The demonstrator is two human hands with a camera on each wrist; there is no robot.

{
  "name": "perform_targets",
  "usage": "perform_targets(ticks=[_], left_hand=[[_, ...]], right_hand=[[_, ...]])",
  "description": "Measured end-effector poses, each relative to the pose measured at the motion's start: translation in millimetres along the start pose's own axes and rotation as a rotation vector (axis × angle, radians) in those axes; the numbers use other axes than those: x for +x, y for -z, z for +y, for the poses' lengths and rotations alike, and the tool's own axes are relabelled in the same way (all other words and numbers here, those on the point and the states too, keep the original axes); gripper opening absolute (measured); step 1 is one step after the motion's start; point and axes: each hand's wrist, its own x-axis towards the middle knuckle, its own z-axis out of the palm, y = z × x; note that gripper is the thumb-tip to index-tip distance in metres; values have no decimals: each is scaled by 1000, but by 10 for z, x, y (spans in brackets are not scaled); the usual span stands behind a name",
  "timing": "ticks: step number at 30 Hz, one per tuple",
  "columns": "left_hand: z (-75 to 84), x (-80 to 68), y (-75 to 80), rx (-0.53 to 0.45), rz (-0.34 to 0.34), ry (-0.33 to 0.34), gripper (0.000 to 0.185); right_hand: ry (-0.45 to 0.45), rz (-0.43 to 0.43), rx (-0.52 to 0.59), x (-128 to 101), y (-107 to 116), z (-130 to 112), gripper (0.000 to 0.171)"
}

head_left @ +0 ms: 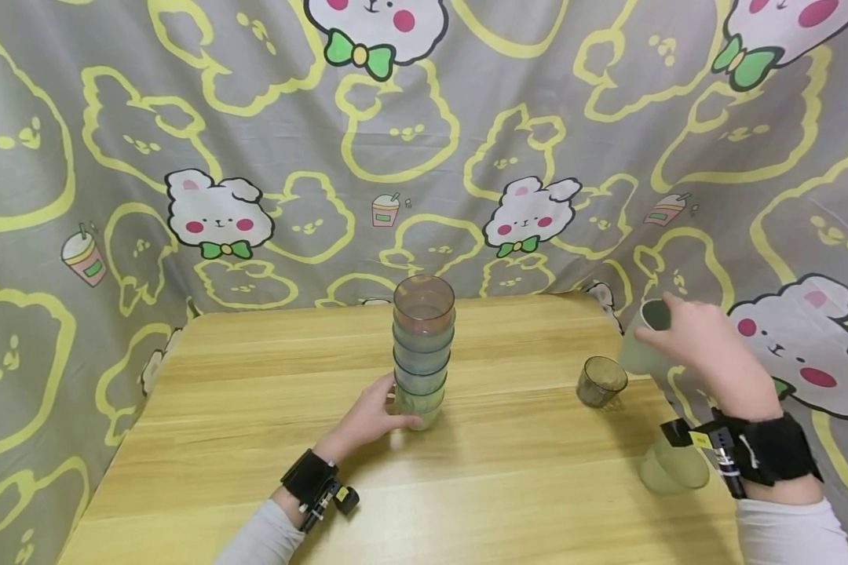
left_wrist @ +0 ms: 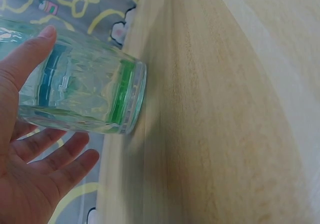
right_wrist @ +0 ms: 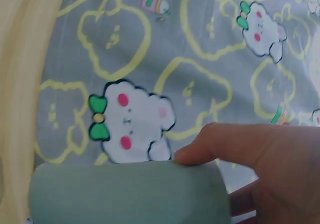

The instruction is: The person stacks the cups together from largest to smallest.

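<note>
My right hand [head_left: 699, 337] grips a pale green cup [head_left: 639, 345], lifted off the counter [head_left: 523, 486] at its far right edge. The cup stack [head_left: 422, 349] stands upright mid-counter, well to the left of that cup, its long axis vertical. My left hand [head_left: 371, 416] is the nearer one, fingers relaxed and resting against the stack's bottom cup. The stack is ribbed, see-through, blue-green tinted, its top cup brownish. A dark glass [head_left: 600, 381] stands between stack and right hand

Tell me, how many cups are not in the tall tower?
3: a pale green cup in the right hand, a dark cup on the table, another green cup by the right wrist.
</note>
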Motion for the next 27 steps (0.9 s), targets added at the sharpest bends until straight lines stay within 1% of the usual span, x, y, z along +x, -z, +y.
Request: perform_targets(ticks=[5, 7, 13, 16, 21, 27], left_hand=[[-13, -1, -4, -5, 0, -12, 84], [-16, -2, -3, -10, -1, -13, 83], [-24, 5, 8, -8, -5, -23, 84], [-24, 15, 14, -7, -5, -24, 83], [-32, 28, 15, -6, 6, -18, 82], [-47, 26, -5, 16, 7, -24, 81]], right_hand=[[53, 134, -3, 57, 134, -209, 80], [75, 184, 14, 78, 184, -310, 78], [120, 266, 98, 117, 362, -654, 77], [164, 309, 115, 126, 476, -845, 74], [276, 421, 138, 106, 654, -1192, 65], [463, 616, 206, 63, 754, -1584, 55]])
